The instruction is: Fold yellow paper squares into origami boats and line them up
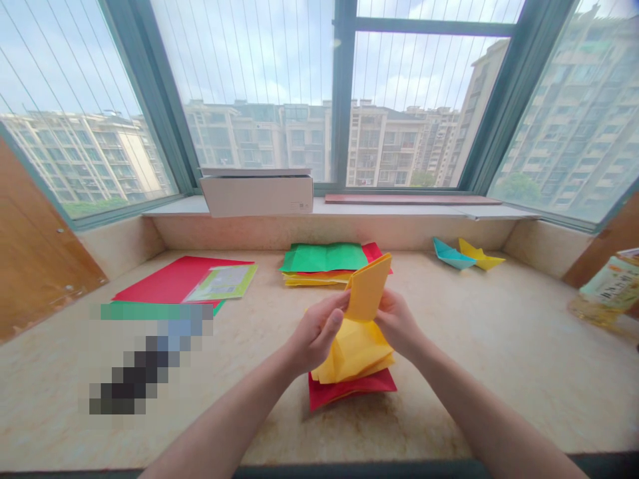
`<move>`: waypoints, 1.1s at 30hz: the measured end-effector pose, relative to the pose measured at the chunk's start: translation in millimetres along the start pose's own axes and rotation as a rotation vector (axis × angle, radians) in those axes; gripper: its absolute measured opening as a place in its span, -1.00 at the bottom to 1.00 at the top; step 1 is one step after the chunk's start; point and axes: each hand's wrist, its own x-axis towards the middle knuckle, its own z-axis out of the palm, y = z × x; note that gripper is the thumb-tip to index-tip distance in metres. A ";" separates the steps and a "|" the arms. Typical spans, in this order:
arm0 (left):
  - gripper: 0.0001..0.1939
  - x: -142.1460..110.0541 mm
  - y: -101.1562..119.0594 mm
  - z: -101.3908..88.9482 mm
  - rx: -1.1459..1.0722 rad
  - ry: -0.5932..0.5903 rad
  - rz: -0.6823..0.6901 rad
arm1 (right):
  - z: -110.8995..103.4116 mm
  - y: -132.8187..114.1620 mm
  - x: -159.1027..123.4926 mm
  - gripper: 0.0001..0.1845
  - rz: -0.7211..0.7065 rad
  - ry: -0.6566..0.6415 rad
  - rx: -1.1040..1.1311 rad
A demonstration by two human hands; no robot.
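Note:
Between my two hands, a folded piece of yellow paper (368, 293) is held upright and slightly tilted above the counter. My left hand (322, 329) grips its left edge, the thumb lying near the lower corner. On the opposite edge, my right hand (397, 319) has its fingers closed around the paper, partly hidden behind it. Below the hands lies a loose pile of creased yellow sheets (357, 352), with a red sheet (352, 389) sticking out underneath. Just beyond, a stack topped by a creased green sheet (324, 257) shows yellow and red paper too.
Blue (453, 254) and yellow (480, 255) paper boats stand at the back right. Flat red paper (170, 278) and a clear packet (222, 282) lie at left, near a pixelated patch. A bottle (612, 286) is far right; a white box (257, 195) sits on the sill.

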 end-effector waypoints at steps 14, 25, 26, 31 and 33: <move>-0.61 7.8 5.8 -8.3 0.213 0.263 0.107 | -15.3 6.7 3.8 -0.79 -0.237 0.277 -0.360; -0.71 12.8 -4.8 -18.3 0.527 0.225 0.111 | -78.6 -9.9 14.6 -0.72 0.108 0.367 -1.461; -0.71 12.5 -5.3 -17.4 0.531 0.215 0.109 | -80.7 -8.9 14.9 -0.72 0.168 0.341 -1.469; -0.73 12.5 -6.6 -17.2 0.530 0.206 0.107 | -92.7 -9.9 16.8 -0.65 0.233 0.385 -1.406; -0.73 12.8 -7.4 -18.5 0.540 0.205 0.107 | -99.2 -11.9 17.3 -0.64 0.239 0.451 -1.406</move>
